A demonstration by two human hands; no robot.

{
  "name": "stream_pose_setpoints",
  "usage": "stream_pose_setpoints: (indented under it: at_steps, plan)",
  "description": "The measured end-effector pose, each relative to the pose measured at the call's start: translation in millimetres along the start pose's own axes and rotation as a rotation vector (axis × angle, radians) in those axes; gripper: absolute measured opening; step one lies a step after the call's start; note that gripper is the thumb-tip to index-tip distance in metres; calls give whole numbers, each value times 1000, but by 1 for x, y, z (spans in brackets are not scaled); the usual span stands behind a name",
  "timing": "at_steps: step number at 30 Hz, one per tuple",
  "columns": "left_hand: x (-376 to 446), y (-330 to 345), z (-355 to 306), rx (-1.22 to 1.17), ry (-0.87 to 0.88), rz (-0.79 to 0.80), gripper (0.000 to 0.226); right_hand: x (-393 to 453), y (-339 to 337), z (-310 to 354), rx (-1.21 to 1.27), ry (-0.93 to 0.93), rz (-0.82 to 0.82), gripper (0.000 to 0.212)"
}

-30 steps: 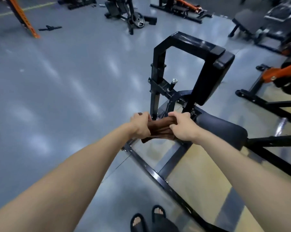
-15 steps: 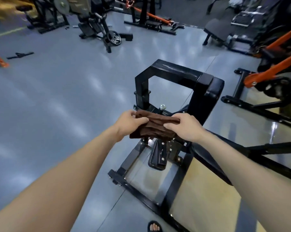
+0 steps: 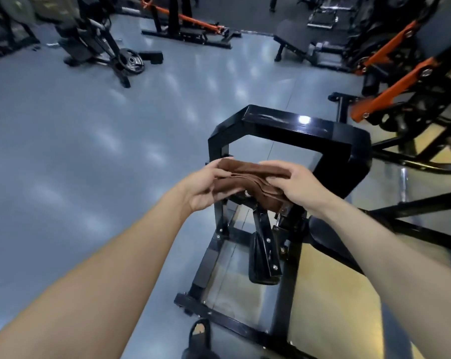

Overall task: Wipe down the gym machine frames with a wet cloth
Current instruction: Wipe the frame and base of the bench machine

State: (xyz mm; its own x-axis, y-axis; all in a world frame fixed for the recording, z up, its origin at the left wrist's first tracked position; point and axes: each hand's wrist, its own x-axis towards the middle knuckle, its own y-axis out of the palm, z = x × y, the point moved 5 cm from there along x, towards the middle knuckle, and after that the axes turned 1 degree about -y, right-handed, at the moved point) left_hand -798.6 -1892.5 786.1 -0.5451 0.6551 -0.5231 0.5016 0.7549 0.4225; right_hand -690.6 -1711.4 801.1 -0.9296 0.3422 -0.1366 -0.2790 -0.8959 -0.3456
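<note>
A: Status on the wipe-down?

B: Looks like prep, no wiping contact visible. Both hands hold the brown cloth (image 3: 247, 181) in the air over the black machine frame (image 3: 291, 125). Left hand (image 3: 206, 187) cups it from below at the left end, fingers curled around the edge. Right hand (image 3: 296, 187) pinches the folded layers from above at the right end. My read: folding or bunching it before the first pass.

A: Anything done on the frame?

B: Can't tell. Top bar is glossy with a light glare, could be wet or just paint. I'd count all of it as left: top bar, uprights, base rails.

A: Materials?

B: Cloth is soft, ribbed, several layers, floppy. Frame is square-section painted steel, bevelled corners, bolted plates lower down. Floor (image 3: 76, 151) is smooth grey, reflective. Other machines (image 3: 390, 81) with orange arms stand well apart behind.
</note>
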Motion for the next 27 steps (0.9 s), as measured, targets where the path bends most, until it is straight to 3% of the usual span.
stream_pose_setpoints:
  at_steps: [4,9,12,17,21,25,27]
  plan:
    - [16,-27,-17,-43,-55,6,26,10,19,2,110,49,-86,54]
    - [34,-26,-22,251,-62,-50,29,5,35,-1,-183,-1,-169,53]
    - [43,-14,-22,388,-34,-59,28,1,37,-22,-230,40,-247,48]
    - [59,-2,-14,505,-41,-20,37,-2,44,-43,-32,244,-94,43]
    - [59,6,-14,627,-34,28,38,6,38,-39,-180,181,-52,50]
    - [68,10,-13,450,-53,45,12,14,32,-33,-308,58,-115,32]
    - [75,8,-8,282,-97,4,22,17,26,-31,-298,55,-206,31]
